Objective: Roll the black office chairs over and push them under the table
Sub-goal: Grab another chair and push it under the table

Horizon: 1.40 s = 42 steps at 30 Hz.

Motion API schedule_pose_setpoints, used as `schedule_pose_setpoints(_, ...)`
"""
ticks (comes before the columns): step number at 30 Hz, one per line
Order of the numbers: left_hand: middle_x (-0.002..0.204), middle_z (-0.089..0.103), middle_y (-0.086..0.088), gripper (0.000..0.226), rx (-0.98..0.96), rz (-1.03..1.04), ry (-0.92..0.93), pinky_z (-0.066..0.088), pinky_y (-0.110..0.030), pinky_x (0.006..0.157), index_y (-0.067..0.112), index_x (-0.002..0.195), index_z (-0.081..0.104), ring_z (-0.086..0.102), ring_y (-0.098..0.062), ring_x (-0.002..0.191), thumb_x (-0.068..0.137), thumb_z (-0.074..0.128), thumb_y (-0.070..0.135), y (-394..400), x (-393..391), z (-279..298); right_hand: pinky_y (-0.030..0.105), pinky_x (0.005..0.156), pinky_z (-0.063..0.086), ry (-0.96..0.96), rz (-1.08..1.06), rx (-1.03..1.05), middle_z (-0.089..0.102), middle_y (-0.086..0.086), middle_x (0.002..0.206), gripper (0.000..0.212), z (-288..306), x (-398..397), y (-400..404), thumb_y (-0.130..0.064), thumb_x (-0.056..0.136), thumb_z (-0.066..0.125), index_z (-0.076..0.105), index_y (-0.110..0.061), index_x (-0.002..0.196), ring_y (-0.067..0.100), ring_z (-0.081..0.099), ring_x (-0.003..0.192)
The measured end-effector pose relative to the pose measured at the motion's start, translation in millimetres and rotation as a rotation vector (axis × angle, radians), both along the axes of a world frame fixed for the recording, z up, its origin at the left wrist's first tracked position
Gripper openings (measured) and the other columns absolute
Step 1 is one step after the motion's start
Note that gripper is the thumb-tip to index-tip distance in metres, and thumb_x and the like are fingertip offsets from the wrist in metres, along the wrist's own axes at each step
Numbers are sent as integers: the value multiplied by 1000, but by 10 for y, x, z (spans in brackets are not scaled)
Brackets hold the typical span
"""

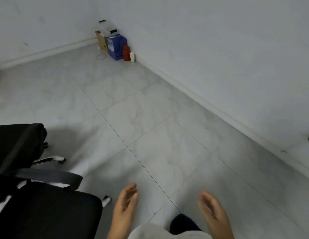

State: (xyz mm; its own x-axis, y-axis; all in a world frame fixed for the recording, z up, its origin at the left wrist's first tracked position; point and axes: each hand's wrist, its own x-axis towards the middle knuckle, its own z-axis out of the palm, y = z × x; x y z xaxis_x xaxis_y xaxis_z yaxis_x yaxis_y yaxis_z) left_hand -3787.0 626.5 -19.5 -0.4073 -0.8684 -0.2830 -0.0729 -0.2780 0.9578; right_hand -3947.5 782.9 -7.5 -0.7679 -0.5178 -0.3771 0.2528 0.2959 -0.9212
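left hand (124, 207) and right hand (213, 212) near, fingers relaxed, apart, holding nothing; black office chair (46, 209) near left, untouched.

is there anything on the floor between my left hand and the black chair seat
No. In the head view the left hand is separated from the black chair seat only by bare floor tile, plus one white chair-base leg tip.
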Motion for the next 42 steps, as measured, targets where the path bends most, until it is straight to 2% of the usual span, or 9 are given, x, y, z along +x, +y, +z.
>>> schedule_pose_setpoints(8,88,67,10,23,-14,230,46,42,-1,69,16,92,58,60,13,75,70,64,20,-1509,-1102,-118,-3,66,40,21,356,-58,61,-3,104,32,-93,-1394,-2050,1,81,60,54,-28,91,-24,54,78)
schedule_pose_setpoints(12,93,64,6,27,-48,394,16,42,-1,69,19,93,57,59,14,78,66,54,20,-2237,-1407,5,-1,66,42,38,450,-92,69,-28,86,81,61,-1939,-3167,-73,31,75,53,-26,94,-18,58,79)
schedule_pose_setpoints(15,85,69,14,20,11,574,1,42,0,66,19,93,58,61,4,82,75,62,12,-2602,-1429,-8,-1,66,43,46,566,-42,70,-21,82,96,1,-2113,-3895,-85,17,64,53,-27,92,-18,58,78)
schedule_pose_setpoints(18,95,63,5,24,49,751,-27,42,1,64,19,89,58,57,-10,90,84,57,-5,-2890,-1373,-61,0,66,43,16,743,7,64,-7,98,81,-90,-2060,-4554,-72,27,76,54,-27,91,-16,59,76)
schedule_pose_setpoints(20,95,63,0,24,53,881,-26,44,-1,65,19,86,58,57,-14,89,80,61,-4,-3156,-1282,-134,-1,65,42,-18,878,47,63,5,105,40,-119,-1939,-5008,-23,62,82,53,-28,91,-18,58,76)
schedule_pose_setpoints(22,99,62,0,20,65,940,7,45,-5,68,22,88,58,57,-12,90,80,61,4,-3515,-1164,-188,-1,66,42,16,975,44,60,7,106,38,-203,-1790,-5496,6,79,60,52,-29,91,-19,57,76)
schedule_pose_setpoints(31,105,61,4,31,-73,1065,68,45,-7,74,20,99,56,59,9,85,68,54,25,-5111,-198,63,-1,68,42,101,1289,-58,58,-11,102,40,71,-566,-7583,7,81,58,51,-29,95,-20,56,80)
schedule_pose_setpoints(38,83,71,23,37,56,1536,84,45,-3,68,30,86,68,64,6,76,49,65,35,-5183,477,-141,8,73,44,84,1690,28,54,-17,102,36,26,717,-8386,3,82,58,48,-28,99,11,54,99)
schedule_pose_setpoints(42,82,73,8,22,66,1860,44,46,-4,70,36,78,71,64,8,74,58,68,27,-5227,923,-83,24,87,36,40,1961,45,54,-11,102,36,59,1749,-8753,0,84,57,44,-19,111,16,50,105)
